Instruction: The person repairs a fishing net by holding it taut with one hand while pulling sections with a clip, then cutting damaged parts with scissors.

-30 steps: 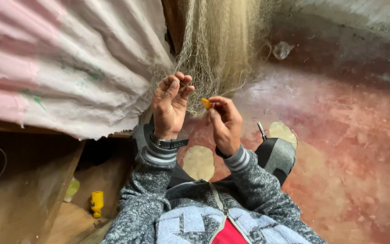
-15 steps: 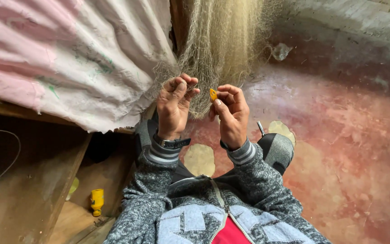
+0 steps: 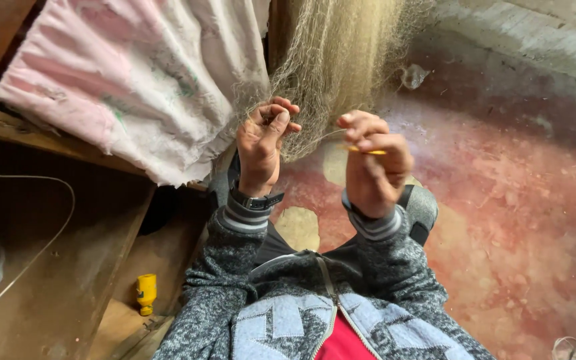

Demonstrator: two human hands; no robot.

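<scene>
A fine pale fishing net hangs down from above in front of me. My left hand pinches a bunch of its mesh at the lower edge, fingers curled. My right hand holds a small yellow netting needle between thumb and fingers, a little to the right of the net. A thin strand runs from the net toward the needle. Both arms wear grey knitted sleeves, and a watch sits on my left wrist.
A pink and white cloth drapes over a wooden bench at left. A small yellow spool stands on the wood below. The reddish concrete floor spreads to the right, meeting a pale wall.
My hands have drawn apart: the right one moved right with the yellow needle, pulling a strand from the net. The left keeps its hold on the mesh.
</scene>
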